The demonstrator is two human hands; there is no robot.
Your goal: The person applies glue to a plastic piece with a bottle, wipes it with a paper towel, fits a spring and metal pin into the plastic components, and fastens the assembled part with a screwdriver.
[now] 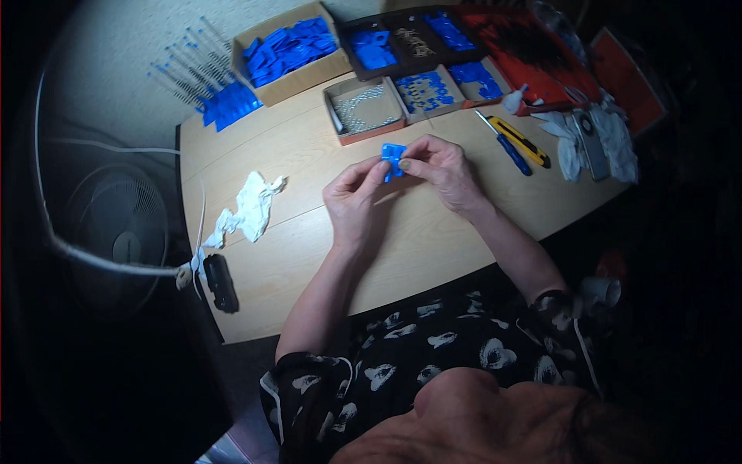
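Both my left hand (pixel 352 203) and right hand (pixel 440 170) pinch one blue plastic piece (pixel 393 160) mid-assembly; boxes of blue parts (pixel 290 48) beyond my fingers look far from used up.

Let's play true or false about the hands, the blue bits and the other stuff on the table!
1. Both hands hold one small blue plastic piece between them. True: the left hand and the right hand pinch it together above the wooden table.
2. The crumpled white cloth lies to the right of the hands. False: it lies to their left.
3. A cardboard box at the back of the table is full of blue pieces. True.
4. The yellow utility knife is in the right hand. False: it lies on the table, to the right of the hands.
5. The small box of silvery metal bits sits behind the hands. True.
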